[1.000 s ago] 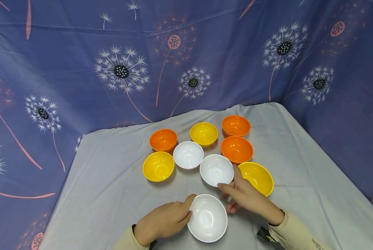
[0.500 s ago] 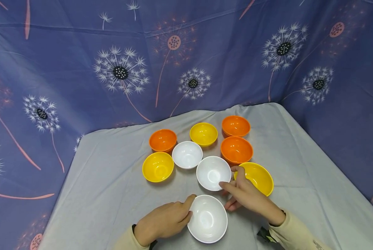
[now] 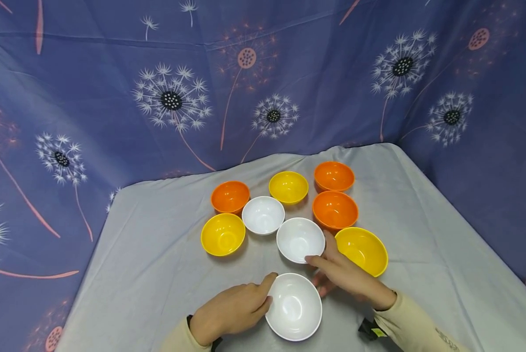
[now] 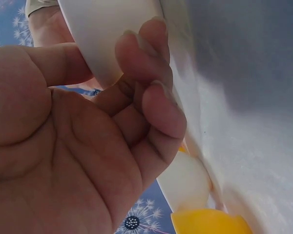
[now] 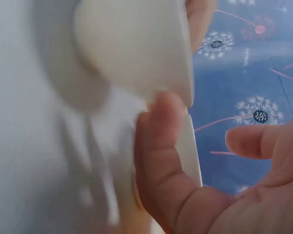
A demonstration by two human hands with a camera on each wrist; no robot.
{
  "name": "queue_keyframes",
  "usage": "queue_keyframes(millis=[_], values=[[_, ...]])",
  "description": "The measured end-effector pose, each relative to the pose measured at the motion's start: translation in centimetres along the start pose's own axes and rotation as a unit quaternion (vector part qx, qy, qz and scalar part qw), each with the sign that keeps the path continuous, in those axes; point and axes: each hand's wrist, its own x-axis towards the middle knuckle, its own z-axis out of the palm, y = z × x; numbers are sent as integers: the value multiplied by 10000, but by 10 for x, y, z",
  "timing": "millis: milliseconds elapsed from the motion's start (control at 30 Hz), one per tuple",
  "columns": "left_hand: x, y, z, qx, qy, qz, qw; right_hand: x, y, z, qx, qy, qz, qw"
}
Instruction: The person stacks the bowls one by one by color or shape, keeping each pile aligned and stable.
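Observation:
Closest to the body, a white bowl (image 3: 293, 307) stands upright, and my left hand (image 3: 236, 309) grips its left rim between thumb and fingers. The left wrist view shows curled fingers (image 4: 156, 112) by the side of this bowl (image 4: 105, 34). Just beyond it is a second white bowl (image 3: 300, 239). My right hand (image 3: 346, 271) holds that one at its right near side, thumb over the rim and fingers along the outer wall. From the right wrist, only a sliver of this second bowl (image 5: 189, 151) shows behind the fingers (image 5: 161, 141). Both bowls hold nothing.
Behind, a third white bowl (image 3: 263, 215) sits by a yellow bowl (image 3: 223, 234) and an orange bowl (image 3: 230, 196). Further yellow (image 3: 288, 187) and orange bowls (image 3: 335, 210) stand right of them. A yellow bowl (image 3: 361, 250) lies close beside my right hand. Grey cloth (image 3: 157, 254) covers the table.
The second white bowl has shifted slightly left with my right hand, first nearer, then back a little, away from the orange bowl. My left hand and its bowl have stayed in place.

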Motion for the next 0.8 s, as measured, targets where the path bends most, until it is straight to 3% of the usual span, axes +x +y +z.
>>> queue_keyframes(millis=[200,667,800], values=[[1,0,1,65,5,11,10000,11,0,2,107,186,396,9990],[1,1,0,64,-141,-240,9996,23,13,4,-155,255,131,9995],[0,0,0,99,-87,-181,9997,22,12,4,-150,290,183,9993]])
